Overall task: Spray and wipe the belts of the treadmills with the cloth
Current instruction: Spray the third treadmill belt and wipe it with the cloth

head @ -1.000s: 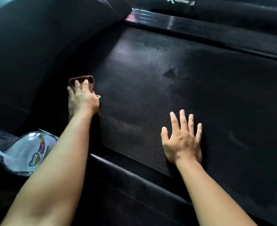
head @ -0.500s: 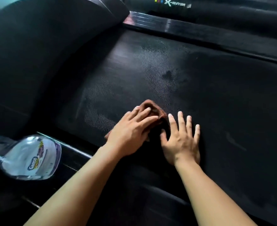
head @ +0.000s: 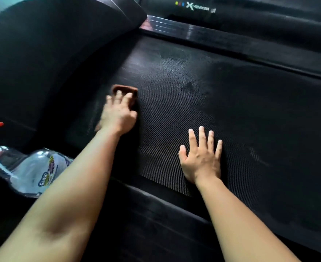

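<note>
Left hand [head: 118, 114] on cloth [head: 124, 88], bottle [head: 33, 173] labelled Ganso, logo [head: 197, 7] perhaps X-Runner

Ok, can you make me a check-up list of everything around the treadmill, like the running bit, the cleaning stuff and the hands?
Surface: black textured belt, with darker damp-looking patches toward its far side.
Job's things: brown cloth on the belt near its left end; clear spray bottle with a red top, lying off the belt at the left.
Clutter: nothing seen.
Hands: left hand presses on the cloth, blurred; right hand flat on the belt, fingers spread, holding nothing.
Cables: nothing seen.
Surroundings: dark motor cover at the left; side rail nearest the person; shiny far rail; a black panel marked X-runner beyond it.
</note>
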{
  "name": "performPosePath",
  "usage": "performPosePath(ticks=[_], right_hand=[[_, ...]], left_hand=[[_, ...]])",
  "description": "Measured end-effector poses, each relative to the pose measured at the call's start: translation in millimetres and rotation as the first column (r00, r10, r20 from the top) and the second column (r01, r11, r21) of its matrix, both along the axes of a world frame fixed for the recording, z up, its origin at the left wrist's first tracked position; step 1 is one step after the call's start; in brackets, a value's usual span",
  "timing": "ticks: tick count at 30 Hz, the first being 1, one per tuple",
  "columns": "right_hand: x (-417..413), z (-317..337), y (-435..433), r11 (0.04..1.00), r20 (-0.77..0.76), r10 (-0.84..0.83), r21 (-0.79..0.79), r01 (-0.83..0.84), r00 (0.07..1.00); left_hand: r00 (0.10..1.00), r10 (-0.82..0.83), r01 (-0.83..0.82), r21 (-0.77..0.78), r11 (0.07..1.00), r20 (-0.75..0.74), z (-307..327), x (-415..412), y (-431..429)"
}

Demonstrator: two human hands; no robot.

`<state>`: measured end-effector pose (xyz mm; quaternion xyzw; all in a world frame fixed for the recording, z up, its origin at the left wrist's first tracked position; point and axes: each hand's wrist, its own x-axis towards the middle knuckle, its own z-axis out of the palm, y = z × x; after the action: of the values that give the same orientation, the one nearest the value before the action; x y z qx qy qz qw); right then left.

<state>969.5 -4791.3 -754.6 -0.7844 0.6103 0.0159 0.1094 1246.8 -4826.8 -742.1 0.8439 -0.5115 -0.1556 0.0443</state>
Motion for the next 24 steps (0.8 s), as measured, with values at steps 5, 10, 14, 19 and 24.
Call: performPosePath(ticks=[5,10,14,19,24], right_hand=[[1,3,-5,1.000,0.074,-0.019,-0.020,0.021,0.997],[15,10,-21,0.994,0.151,0.088,-0.077,-0.077,0.985],[40,14,-39,0.978,0.140,0.207,-0.054,-0.201,0.968],[53,-1,-48,0.985,0.130,0.170,0.001,-0.171,0.977],[59,-10,-50,0.987,0.079,0.158,-0.041,-0.156,0.984]], left_hand=[[0.875,-0.484,0.483,-0.060,0.873,0.012,2,-80,44],[0.965,-0.252,0.261,-0.138,0.955,0.079,-5,-60,95],[0.977,0.206,-0.199,-0.128,0.972,0.046,-3,-8,86],[0.830,0.556,-0.547,-0.118,0.829,0.055,-2,36,50],[0.840,0.541,-0.536,-0.085,0.840,0.047,5,71,-12]])
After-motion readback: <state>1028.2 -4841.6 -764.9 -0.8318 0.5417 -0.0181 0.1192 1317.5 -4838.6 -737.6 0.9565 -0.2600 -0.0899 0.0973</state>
